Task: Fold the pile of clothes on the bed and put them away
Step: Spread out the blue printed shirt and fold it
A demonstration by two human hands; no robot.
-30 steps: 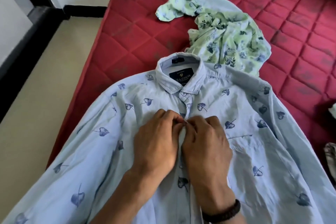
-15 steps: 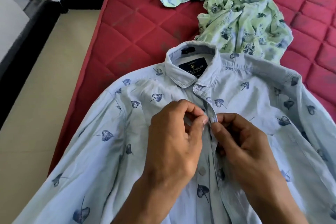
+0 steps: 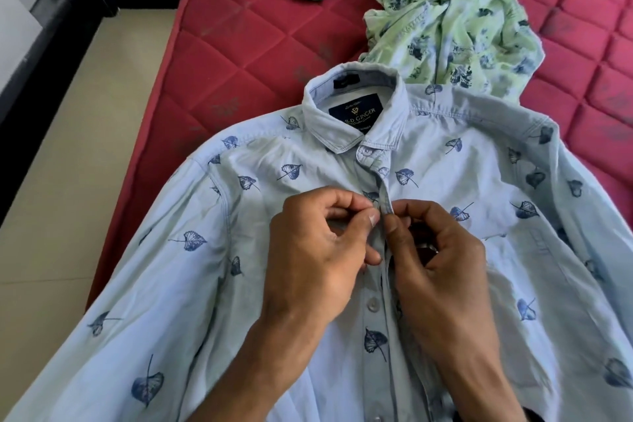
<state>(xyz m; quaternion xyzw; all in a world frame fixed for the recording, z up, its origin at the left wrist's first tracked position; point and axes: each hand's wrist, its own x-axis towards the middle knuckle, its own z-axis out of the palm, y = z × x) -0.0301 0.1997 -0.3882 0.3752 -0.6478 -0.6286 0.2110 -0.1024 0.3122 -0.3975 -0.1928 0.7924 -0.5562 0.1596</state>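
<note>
1. Two hands, left hand (image 3: 315,250) and right hand (image 3: 442,250), pinched the button placket of a pale blue leaf-printed cotton shirt (image 3: 205,284), spread on the red quilted bed (image 3: 239,44).
2. Fastening probably needed the edges kept aligned and taut.

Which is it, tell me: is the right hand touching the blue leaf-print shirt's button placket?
Touching. The head view shows the right hand pinching the placket edge of the blue leaf-print shirt between thumb and forefinger, no gap visible.

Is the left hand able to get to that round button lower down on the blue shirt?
Probably yes: the button lies uncovered just below the left hand, which now pinches the blue shirt.
</note>
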